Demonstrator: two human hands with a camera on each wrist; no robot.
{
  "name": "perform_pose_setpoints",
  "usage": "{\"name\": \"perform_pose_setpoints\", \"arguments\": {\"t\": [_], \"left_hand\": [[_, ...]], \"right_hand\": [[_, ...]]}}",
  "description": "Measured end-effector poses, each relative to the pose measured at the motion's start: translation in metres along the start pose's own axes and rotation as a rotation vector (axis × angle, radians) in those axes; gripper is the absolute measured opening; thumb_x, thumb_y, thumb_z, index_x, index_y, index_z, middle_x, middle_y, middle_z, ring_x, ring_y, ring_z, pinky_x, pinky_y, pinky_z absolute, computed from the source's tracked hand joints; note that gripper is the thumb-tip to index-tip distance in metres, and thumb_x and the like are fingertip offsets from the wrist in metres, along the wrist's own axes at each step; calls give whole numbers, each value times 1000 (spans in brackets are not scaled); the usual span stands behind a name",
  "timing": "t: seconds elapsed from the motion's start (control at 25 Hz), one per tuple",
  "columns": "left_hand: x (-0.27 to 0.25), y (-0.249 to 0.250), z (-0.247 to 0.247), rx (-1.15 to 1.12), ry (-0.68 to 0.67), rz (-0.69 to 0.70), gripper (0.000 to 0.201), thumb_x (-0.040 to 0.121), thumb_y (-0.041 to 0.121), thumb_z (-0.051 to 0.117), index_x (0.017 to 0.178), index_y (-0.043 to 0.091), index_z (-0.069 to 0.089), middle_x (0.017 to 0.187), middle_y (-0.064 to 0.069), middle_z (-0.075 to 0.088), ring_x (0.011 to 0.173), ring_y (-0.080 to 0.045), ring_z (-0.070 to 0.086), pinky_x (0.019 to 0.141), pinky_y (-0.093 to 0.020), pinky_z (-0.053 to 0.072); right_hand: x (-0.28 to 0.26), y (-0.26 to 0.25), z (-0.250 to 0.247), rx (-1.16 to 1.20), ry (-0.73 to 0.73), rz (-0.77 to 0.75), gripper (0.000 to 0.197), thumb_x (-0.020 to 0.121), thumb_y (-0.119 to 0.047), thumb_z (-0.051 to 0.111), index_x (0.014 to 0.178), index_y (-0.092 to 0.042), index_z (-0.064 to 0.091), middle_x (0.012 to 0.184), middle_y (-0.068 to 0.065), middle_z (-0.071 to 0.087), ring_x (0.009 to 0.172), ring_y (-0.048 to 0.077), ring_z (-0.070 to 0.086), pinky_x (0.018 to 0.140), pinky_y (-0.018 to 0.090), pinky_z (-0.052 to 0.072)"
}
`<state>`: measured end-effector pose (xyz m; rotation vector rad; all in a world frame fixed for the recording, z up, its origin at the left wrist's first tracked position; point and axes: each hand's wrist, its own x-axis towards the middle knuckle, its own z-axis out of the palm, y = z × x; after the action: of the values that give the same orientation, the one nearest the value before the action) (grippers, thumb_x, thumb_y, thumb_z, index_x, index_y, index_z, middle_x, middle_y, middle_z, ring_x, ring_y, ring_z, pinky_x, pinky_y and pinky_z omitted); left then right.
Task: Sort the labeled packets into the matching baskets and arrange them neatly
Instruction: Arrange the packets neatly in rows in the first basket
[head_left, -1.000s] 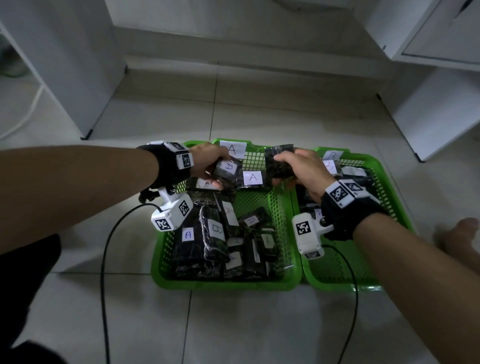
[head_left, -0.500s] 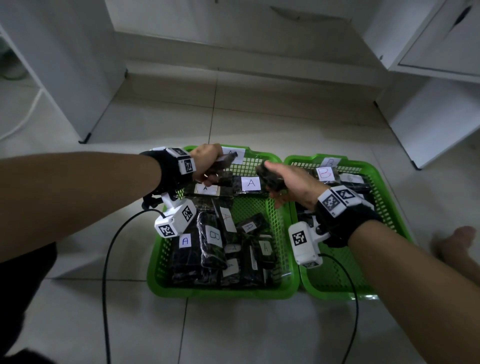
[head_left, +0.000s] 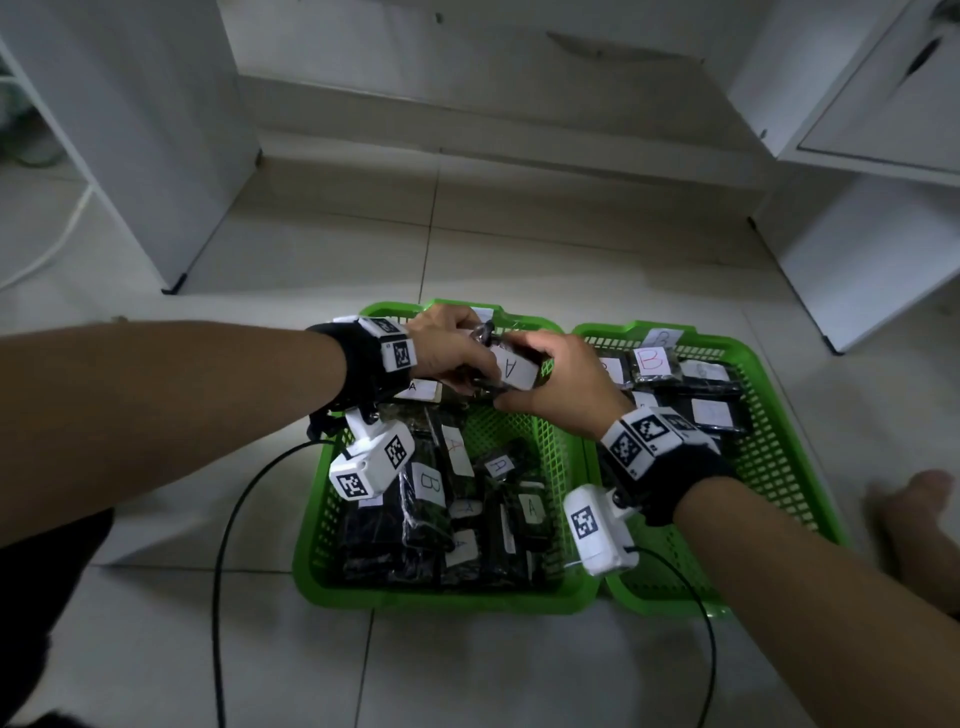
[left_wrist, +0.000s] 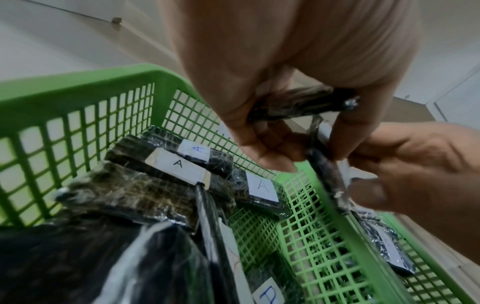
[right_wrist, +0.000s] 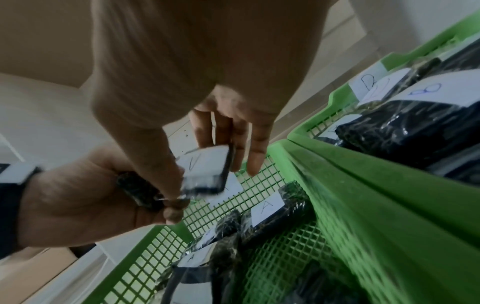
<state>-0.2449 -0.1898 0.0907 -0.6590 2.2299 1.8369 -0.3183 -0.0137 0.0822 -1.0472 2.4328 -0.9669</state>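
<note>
- Near end of the left basket (head_left: 447, 597): a loose pile of dark packets, overlapping and lying at different angles. Most readable labels are A, but at least one B packet (head_left: 430, 483) lies among them. Judgement: this pile is neither fully sorted nor tidied.
- Near end of the right basket (head_left: 810, 525): bare mesh is visible.
- Far end of the left basket: a few A packets (left_wrist: 179, 164) lie flat beside each other on the mesh.
- Above that far end, the two hands meet. The left hand (head_left: 447, 348) has fingers and thumb pinched on a dark packet (left_wrist: 298, 107), label unreadable. The right hand (head_left: 561, 389) holds a packet labelled A (head_left: 514, 369) between thumb and fingers, touching the left hand's packet.
- Far end of the right basket: several packets, the legible ones marked B (head_left: 652, 361), set in a fairly orderly group below a B tag (head_left: 662, 338) on the rim.
- Judgement: sorting is partly done; the held A packet belongs in the left basket, and the near pile remains.
</note>
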Motion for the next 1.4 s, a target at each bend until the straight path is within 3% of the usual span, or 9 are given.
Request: {"name": "perform_pose_setpoints", "arguments": {"t": [0.16,0.36,0.48,0.64,0.76,0.88,0.96,1.12,1.4], "left_hand": [[3,-2,-8,-60,56,45,42,68,5,84,100,5,57,101,-23,69,83,-37,73,80,-52,59],[9,7,-9,-140,3,21,35,69,-1,82,94,6,58,103,-25,69,88,-41,72,83,-54,58],[10,8,-6,-77,-20,40,33,71,-4,78,95,8,58,103,-24,69,83,-38,73,74,-43,61],[9,5,-15,-48,-16,34,31,73,-2,76,98,4,59,99,-24,69,76,-33,73,68,-37,60],[8,-1,-24,204,9,42,26,81,11,70,102,6,58,95,-18,70,79,-33,71,74,-42,61],[6,-10,-34,1079,51,58,35,81,25,67,112,17,53,95,-2,62,82,-20,63,75,-37,60],[7,-25,-33,1305,-37,32,48,80,25,72,123,20,51,109,-1,58,94,-21,61,82,-36,58],[15,-40,-30,1502,-107,88,74,80,42,75,142,20,42,130,-6,52,112,-28,58,88,-39,54],[19,-36,-33,1496,-156,65,70,81,38,73,141,18,44,126,-7,57,110,-26,60,90,-42,56]], "right_hand": [[5,3,-11,356,27,329,27,76,-3,82,101,-8,72,98,8,76,78,16,70,55,14,52],[2,-6,-12,837,44,431,64,71,12,81,125,-8,54,118,23,64,91,36,74,71,40,64],[1,-12,-12,310,17,144,83,67,3,86,139,-24,54,128,6,55,106,26,66,80,41,62],[8,-21,-14,-342,-33,-197,56,65,-31,92,114,-21,69,107,-8,63,95,10,58,83,32,52],[11,-22,-5,-558,-87,-84,38,72,-44,86,93,-22,63,87,-10,59,78,7,53,64,21,41],[6,-19,20,-744,-169,-11,26,79,-22,82,92,-13,62,79,-4,55,77,14,56,67,22,44],[4,-19,34,-720,-222,14,23,82,-7,76,101,-5,64,84,2,55,81,21,57,72,25,47],[13,-16,48,-614,-235,90,26,84,-3,75,106,1,61,107,15,63,101,30,63,87,34,55],[21,-4,47,-622,-239,230,29,80,-13,81,98,-8,60,91,4,55,90,21,62,69,26,47]]}}
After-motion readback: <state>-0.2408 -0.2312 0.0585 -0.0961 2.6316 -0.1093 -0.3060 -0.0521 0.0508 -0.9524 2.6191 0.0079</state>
